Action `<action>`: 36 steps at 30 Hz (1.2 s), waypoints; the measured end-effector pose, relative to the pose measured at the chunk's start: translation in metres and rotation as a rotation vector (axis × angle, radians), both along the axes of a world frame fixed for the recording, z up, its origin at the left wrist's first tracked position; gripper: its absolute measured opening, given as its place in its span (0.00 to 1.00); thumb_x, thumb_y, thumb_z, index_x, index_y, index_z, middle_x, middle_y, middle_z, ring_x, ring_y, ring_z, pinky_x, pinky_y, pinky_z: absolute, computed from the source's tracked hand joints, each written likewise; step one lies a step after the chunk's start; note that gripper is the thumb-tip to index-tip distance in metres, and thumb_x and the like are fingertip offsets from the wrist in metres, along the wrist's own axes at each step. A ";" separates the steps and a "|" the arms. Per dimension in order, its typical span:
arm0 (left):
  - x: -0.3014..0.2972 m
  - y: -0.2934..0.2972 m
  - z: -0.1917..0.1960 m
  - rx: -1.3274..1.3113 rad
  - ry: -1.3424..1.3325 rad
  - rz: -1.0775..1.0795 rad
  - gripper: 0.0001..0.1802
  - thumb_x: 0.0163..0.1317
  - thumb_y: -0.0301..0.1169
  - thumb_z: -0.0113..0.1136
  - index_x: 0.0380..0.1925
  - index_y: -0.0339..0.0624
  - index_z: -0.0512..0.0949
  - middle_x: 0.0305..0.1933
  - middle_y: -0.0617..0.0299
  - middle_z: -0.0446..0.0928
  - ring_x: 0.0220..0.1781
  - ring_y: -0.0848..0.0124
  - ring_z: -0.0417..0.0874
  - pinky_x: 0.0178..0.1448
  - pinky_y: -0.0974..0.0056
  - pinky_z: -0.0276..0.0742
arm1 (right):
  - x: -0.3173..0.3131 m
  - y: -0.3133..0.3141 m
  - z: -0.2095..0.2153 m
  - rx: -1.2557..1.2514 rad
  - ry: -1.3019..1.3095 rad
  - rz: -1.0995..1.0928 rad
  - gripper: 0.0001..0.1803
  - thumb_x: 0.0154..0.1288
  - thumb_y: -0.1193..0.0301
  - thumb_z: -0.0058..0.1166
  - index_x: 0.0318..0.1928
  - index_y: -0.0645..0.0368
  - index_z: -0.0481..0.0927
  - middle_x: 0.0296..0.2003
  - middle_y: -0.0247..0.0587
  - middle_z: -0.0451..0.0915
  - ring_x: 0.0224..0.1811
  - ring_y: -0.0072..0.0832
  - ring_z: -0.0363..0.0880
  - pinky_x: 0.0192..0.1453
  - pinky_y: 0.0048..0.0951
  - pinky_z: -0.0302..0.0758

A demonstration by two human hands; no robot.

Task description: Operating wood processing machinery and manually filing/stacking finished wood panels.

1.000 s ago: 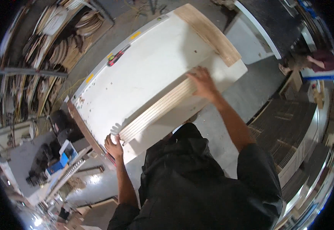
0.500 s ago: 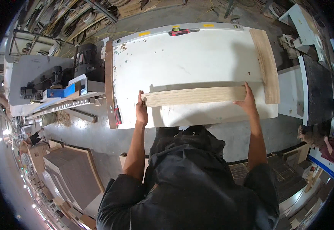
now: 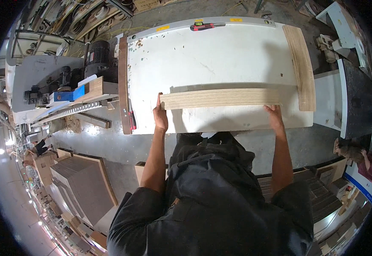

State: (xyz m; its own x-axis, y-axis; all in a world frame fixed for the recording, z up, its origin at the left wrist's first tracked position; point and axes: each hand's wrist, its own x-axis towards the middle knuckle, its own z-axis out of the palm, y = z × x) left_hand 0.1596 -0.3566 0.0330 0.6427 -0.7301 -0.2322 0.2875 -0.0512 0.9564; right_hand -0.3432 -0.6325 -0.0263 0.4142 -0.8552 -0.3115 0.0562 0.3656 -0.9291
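Observation:
A long pale wooden board is held crosswise over the near half of a white worktable, its shadow falling on the surface behind it. My left hand grips the board's left end, with a finger up along that end. My right hand holds the near edge close to the right end; its fingertips are partly hidden by the board. Near my left hand, a red and black screwdriver-like tool lies by the table's left edge.
A metal level or straightedge runs along the far edge, with a red and black utility knife by it. Another wooden board lies along the right edge. A motor-driven machine stands at left. People are at the far right and left.
My right hand has shifted from the board's right end to its near edge. The board has turned slightly, showing more of its broad face. The whole view has shifted a little.

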 end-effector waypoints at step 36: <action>-0.124 -0.149 0.076 0.575 -1.531 -1.020 0.67 0.51 0.63 0.80 0.82 0.38 0.59 0.79 0.41 0.70 0.80 0.44 0.70 0.85 0.42 0.64 | -0.026 -0.075 0.025 -0.569 0.256 0.357 0.58 0.47 0.80 0.83 0.79 0.57 0.66 0.72 0.42 0.77 0.74 0.33 0.74 0.79 0.37 0.72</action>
